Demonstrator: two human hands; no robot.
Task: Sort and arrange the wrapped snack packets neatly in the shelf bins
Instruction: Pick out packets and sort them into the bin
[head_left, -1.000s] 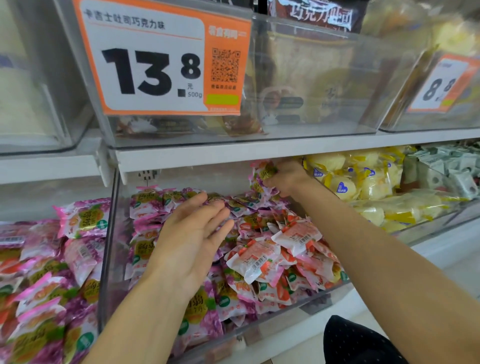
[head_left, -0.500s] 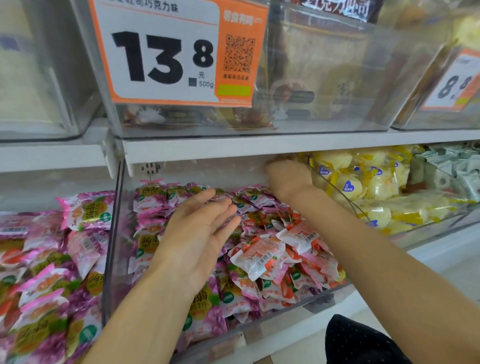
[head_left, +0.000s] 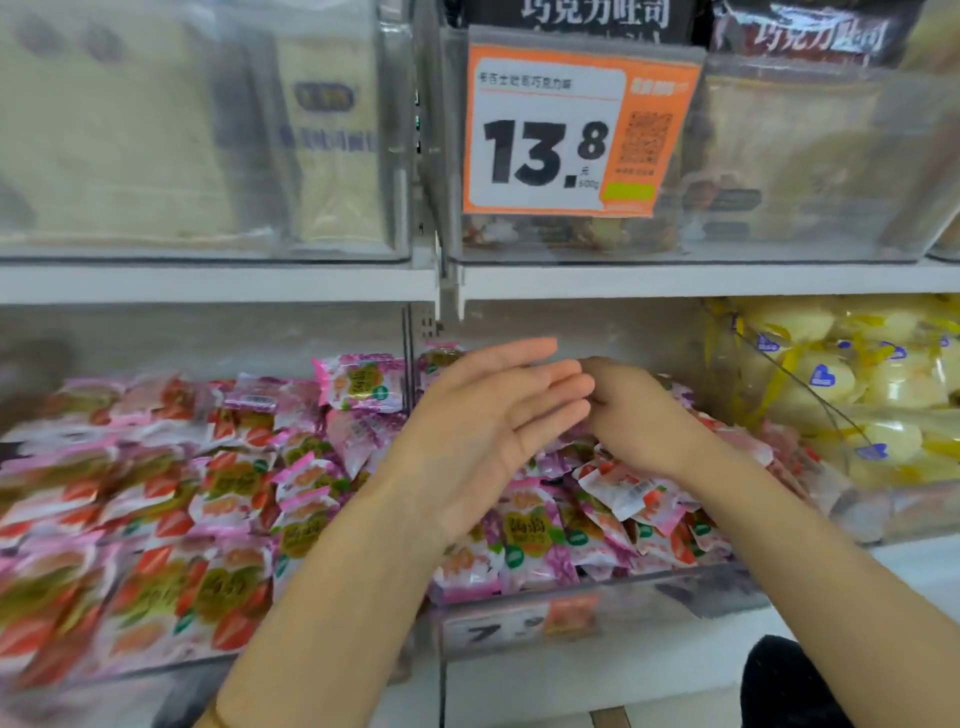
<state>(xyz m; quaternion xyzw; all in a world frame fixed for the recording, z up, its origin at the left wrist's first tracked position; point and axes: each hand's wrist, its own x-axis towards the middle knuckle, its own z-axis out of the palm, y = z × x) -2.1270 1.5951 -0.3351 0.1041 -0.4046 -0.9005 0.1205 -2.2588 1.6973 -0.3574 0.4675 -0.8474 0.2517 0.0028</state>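
Note:
Pink and purple wrapped snack packets (head_left: 524, 540) lie heaped in the clear middle bin (head_left: 623, 608) on the lower shelf. Among them are red and white packets (head_left: 618, 486). My left hand (head_left: 483, 431) hovers over the pile with its fingers straight and together, palm turned right, holding nothing. My right hand (head_left: 644, 421) rests on the heap just behind the left fingertips, back of the hand up. Its fingers are hidden behind the left hand, so any hold is unclear. The left bin (head_left: 311, 660) holds similar pink and red packets (head_left: 156, 519).
A bin of yellow wrapped snacks (head_left: 857, 395) stands to the right. A clear divider (head_left: 410, 332) separates the left and middle bins. The white shelf edge (head_left: 675, 280) runs low above the bins, with upper bins and an orange 13.8 price tag (head_left: 566, 135).
My right hand has drawn back from the rear right corner of the middle bin to the left hand's fingertips. The left hand has lifted slightly. The view has swung left.

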